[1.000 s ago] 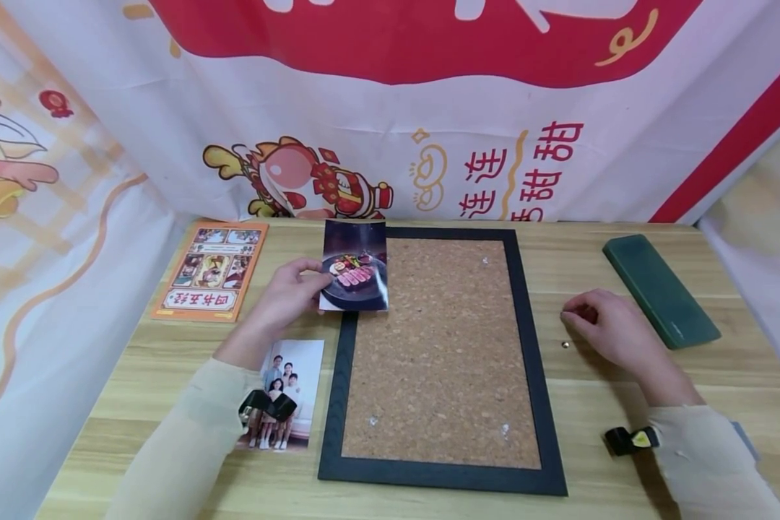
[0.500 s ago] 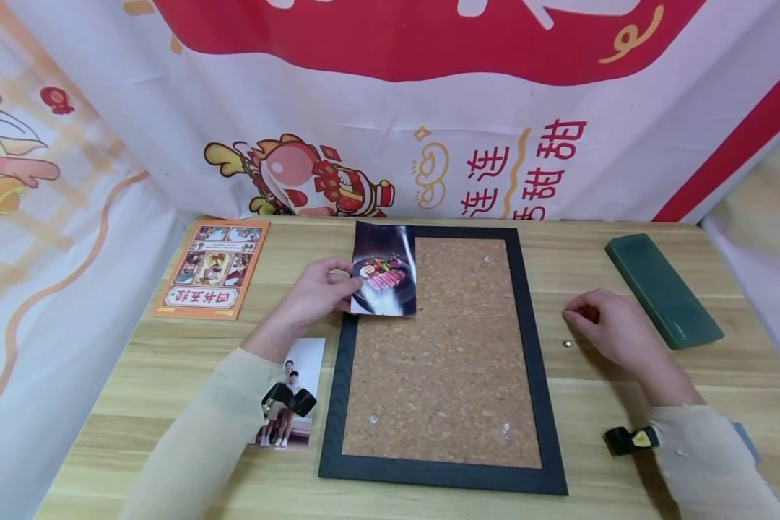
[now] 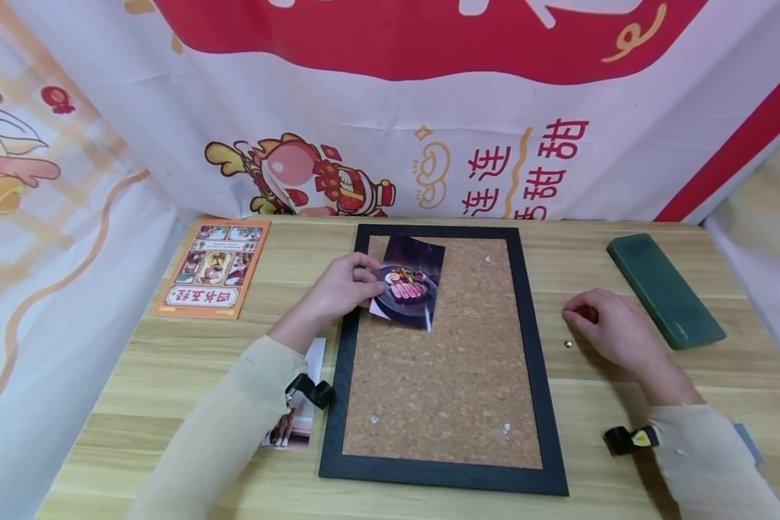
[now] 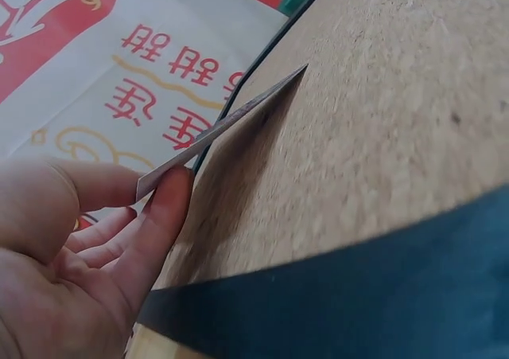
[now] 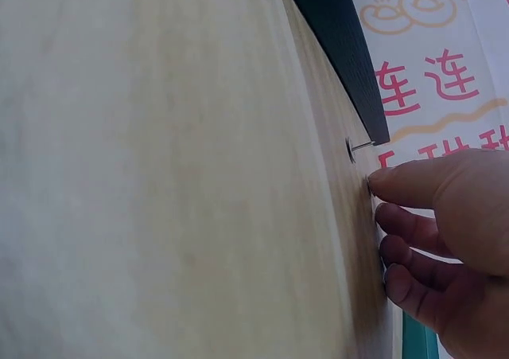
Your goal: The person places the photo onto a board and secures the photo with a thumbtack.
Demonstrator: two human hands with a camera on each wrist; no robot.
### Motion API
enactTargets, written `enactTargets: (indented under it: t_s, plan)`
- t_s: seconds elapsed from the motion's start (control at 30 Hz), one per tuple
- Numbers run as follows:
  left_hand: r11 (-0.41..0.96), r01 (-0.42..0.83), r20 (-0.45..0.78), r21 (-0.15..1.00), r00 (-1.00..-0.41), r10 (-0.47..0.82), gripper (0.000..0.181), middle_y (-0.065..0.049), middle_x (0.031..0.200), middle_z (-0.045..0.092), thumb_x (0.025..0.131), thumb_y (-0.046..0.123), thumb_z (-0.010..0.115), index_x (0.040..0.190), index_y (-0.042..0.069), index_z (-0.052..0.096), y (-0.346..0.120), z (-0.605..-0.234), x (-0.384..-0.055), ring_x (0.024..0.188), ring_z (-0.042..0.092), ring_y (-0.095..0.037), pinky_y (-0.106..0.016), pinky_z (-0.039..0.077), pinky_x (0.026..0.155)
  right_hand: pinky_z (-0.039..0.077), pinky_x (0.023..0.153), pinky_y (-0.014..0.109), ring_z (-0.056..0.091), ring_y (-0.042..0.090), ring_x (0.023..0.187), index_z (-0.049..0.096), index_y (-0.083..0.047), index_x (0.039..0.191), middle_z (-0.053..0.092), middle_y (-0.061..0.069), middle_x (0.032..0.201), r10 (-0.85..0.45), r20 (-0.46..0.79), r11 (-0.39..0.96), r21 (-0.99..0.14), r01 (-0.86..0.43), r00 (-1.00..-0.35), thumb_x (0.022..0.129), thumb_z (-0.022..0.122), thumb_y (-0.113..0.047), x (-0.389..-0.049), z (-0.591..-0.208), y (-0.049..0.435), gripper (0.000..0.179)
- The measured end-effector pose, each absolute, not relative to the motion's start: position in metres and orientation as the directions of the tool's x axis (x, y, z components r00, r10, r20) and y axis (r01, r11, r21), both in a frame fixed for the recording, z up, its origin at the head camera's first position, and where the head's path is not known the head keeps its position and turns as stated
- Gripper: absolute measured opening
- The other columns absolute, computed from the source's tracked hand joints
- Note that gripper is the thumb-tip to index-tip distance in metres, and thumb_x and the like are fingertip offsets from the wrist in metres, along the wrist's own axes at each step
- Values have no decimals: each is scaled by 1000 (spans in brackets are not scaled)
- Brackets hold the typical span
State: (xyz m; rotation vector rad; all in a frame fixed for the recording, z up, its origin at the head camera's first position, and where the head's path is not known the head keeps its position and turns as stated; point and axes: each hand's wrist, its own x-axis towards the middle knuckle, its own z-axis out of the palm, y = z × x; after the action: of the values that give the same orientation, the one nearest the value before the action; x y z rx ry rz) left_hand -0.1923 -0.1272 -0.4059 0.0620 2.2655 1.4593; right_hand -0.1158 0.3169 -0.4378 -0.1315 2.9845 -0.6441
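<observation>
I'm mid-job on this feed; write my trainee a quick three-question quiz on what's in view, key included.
1. Which thing does the left hand pinch?
A) the orange booklet
B) the food photo
C) the green case

2. True or false: the metal tack nearest the right hand is stuck in the cork board.

3. In the left wrist view, is the pinched item flat on the cork or tilted?

Key:
1. B
2. False; it sits on the table, right of the black frame.
3. Tilted, raised off the cork where the hand pinches it.
</observation>
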Motion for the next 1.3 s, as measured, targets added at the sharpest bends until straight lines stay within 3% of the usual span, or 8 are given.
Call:
enactTargets:
  t_s: [0.2, 0.37, 0.57, 0.73, 0.93, 1.3]
  plan:
    - [435, -199, -329, 878, -912, 247, 38, -17, 113, 76, 102, 11, 74, 137, 3, 61, -116, -408, -196, 84, 70, -16, -27, 60, 71, 55, 83, 47, 62, 31, 94, 76, -5, 115, 74, 19, 109, -96, -64, 901, -430, -60, -993, 103, 75, -18, -116, -436, 314, 17]
    - [508, -186, -338, 841, -914, 223, 34, -16, 111, 76, 102, 14, 75, 133, 3, 65, -108, -413, -196, 82, 69, -17, -25, 56, 67, 54, 79, 39, 61, 29, 94, 75, -8, 115, 74, 15, 108, -93, -75, 882, -469, -47, -993, 104, 73, -20, -116, -430, 309, 17]
    - [509, -204, -352, 836, -911, 214, 22, -15, 102, 77, 103, 12, 73, 120, 0, 70, -102, -414, -198, 77, 72, -15, -27, 63, 67, 60, 86, 39, 70, 28, 100, 78, -11, 115, 80, 12, 110, -120, -1, 851, -515, -103, -993, 105, 72, -23, -112, -413, 293, 17]
    - [476, -238, -374, 847, -902, 215, 17, -17, 104, 79, 101, 8, 74, 115, -3, 72, -99, -412, -199, 75, 73, -13, -27, 65, 67, 56, 81, 24, 71, 26, 100, 77, -14, 113, 80, 9, 109, -130, 24, 823, -555, -122, -991, 105, 73, -26, -113, -401, 278, 15]
    - [429, -293, -402, 854, -896, 189, 17, -19, 114, 73, 101, 6, 74, 113, -6, 74, -96, -415, -202, 75, 73, -13, -27, 66, 69, 51, 77, 14, 68, 24, 95, 77, -13, 111, 80, 9, 106, -146, 103, 783, -596, -179, -984, 105, 74, -25, -122, -394, 259, 14]
    - [323, -347, -411, 880, -899, 154, 19, -19, 114, 70, 101, 4, 72, 113, -10, 70, -90, -419, -203, 73, 72, -12, -24, 65, 68, 53, 72, 20, 64, 23, 91, 76, -10, 113, 78, 11, 106, -140, 57, 721, -678, -142, -988, 107, 71, -23, -145, -397, 232, 16]
